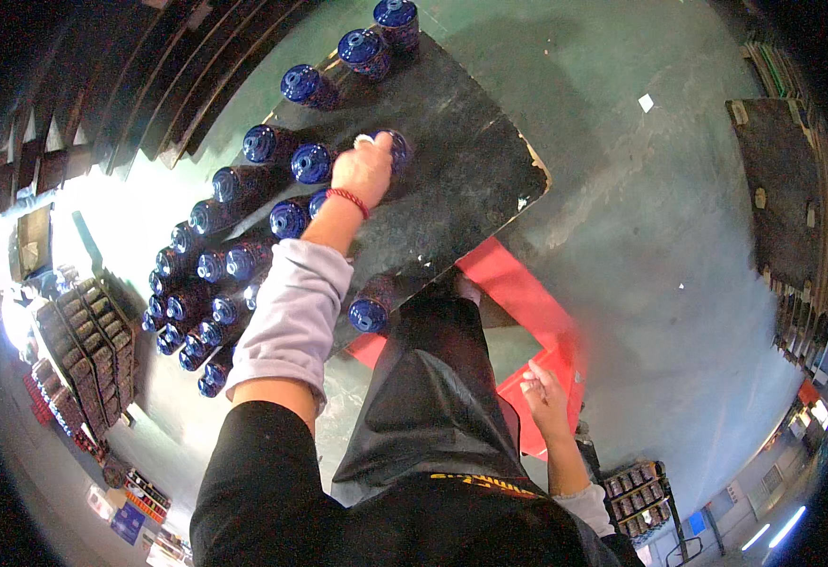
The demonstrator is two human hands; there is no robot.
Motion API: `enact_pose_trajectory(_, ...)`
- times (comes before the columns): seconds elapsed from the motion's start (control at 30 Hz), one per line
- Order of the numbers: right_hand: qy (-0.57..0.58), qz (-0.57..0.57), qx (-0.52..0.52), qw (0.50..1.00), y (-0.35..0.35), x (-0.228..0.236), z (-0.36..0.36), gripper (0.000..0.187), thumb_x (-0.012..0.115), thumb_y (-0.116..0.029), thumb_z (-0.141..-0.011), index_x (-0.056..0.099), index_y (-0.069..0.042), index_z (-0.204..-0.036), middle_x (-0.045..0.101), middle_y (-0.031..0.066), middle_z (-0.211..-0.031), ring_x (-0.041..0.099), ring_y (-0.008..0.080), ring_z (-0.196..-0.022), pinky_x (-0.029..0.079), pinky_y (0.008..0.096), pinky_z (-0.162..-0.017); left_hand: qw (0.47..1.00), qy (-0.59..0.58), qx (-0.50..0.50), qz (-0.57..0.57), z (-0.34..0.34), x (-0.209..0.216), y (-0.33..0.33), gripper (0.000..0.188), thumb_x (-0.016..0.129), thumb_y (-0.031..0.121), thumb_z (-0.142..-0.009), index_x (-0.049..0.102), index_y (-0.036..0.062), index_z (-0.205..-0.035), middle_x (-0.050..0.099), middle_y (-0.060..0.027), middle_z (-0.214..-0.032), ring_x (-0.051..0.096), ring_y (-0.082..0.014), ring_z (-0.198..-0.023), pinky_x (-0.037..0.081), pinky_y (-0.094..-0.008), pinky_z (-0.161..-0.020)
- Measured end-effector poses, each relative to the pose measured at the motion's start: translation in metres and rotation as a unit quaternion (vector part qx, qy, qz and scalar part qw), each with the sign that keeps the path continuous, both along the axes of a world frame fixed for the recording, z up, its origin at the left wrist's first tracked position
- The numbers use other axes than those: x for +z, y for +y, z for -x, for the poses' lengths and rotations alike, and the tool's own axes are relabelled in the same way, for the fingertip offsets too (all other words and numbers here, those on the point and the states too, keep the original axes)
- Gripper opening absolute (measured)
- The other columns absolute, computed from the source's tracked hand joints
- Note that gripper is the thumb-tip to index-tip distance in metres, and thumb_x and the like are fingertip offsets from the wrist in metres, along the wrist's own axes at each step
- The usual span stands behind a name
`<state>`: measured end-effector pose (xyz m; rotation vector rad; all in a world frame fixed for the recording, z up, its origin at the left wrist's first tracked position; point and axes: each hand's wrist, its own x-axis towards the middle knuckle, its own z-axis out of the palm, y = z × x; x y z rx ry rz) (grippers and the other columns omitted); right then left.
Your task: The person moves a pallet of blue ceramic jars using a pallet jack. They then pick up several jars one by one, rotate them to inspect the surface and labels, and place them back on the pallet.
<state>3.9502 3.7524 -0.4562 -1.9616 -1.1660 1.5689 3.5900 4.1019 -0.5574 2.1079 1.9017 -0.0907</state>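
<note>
My left hand [362, 170] reaches forward and grips the top of a blue-capped dark canister [397, 149] standing on a black board [475, 165]. Several like canisters [215, 269] stand in rows on the board's left part, and three more [365, 49] line its far edge. One canister [370, 309] stands alone near the board's front edge, close to my leg. My right hand [546, 397] hangs at my side with loosely curled fingers, holding nothing, over a red frame [518, 283] that sticks out under the board.
Green floor [641, 246] surrounds the board. Stacked dark boards [783, 189] lie at the right. Crates of canisters stand at the left [83, 359] and lower right [636, 491]. Dark slats [149, 76] lean at the upper left.
</note>
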Motion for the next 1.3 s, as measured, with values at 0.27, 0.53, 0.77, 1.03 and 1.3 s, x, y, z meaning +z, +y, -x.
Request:
enact_pose_trajectory(0.27,-0.001,0.000,-0.056,0.998,-0.012,-0.020,-0.008,0.042,0.063,-0.007,-0.083,0.057,-0.002,-0.125,0.063,0.0111,-0.098,0.060,0.0182,-0.085,0.049,0.0301,-0.078,0.998,0.002,0.068,0.016,0.032,-0.018,0.058,0.029,0.059,0.028,-0.089,0.045,0.0082,-0.105,0.063,-0.0248,-0.095,0.064,-0.0443,-0.083,0.052,-0.0521,-0.071)
enact_pose_trajectory(0.53,-0.041,0.018,-0.065,0.997,-0.005,-0.021,-0.006,0.041,0.062,-0.008,-0.084,0.057,-0.001,-0.124,0.062,0.0111,-0.099,0.062,0.0185,-0.087,0.050,0.0300,-0.078,0.997,0.048,0.059,0.001,0.045,-0.006,0.123,0.054,0.062,0.040,-0.087,0.046,0.0088,-0.127,0.057,-0.0255,-0.113,0.063,-0.0411,-0.098,0.053,-0.0478,-0.081)
enact_pose_trajectory(0.77,-0.019,0.066,-0.058,0.996,-0.004,-0.013,-0.009,0.044,0.062,-0.006,-0.086,0.055,-0.004,-0.129,0.059,0.0046,-0.098,0.057,0.0108,-0.084,0.047,0.0248,-0.075,0.988,0.044,0.148,-0.022,0.034,-0.042,0.219,0.047,0.060,0.039,-0.089,0.047,0.0090,-0.123,0.056,-0.0274,-0.119,0.061,-0.0430,-0.104,0.050,-0.0494,-0.088)
enact_pose_trajectory(1.03,-0.052,0.085,-0.055,0.994,0.006,-0.014,-0.017,0.041,0.063,-0.010,-0.087,0.055,0.001,-0.126,0.060,0.0100,-0.099,0.059,0.0163,-0.088,0.049,0.0286,-0.078,0.993,0.054,0.065,-0.079,0.018,-0.028,0.190,0.033,0.056,0.036,-0.092,0.049,0.0074,-0.107,0.062,-0.0255,-0.101,0.064,-0.0446,-0.088,0.052,-0.0502,-0.077)
enact_pose_trajectory(1.3,0.102,0.002,-0.138,0.985,0.131,0.001,0.019,0.052,0.064,-0.009,-0.089,0.046,-0.002,-0.137,0.054,0.0078,-0.120,0.056,0.0159,-0.105,0.045,0.0287,-0.093,0.938,-0.318,0.009,-0.141,-0.002,0.121,0.043,0.018,0.066,0.015,-0.087,0.057,0.0058,-0.100,0.061,-0.0103,-0.083,0.060,-0.0189,-0.069,0.049,-0.0312,-0.062)
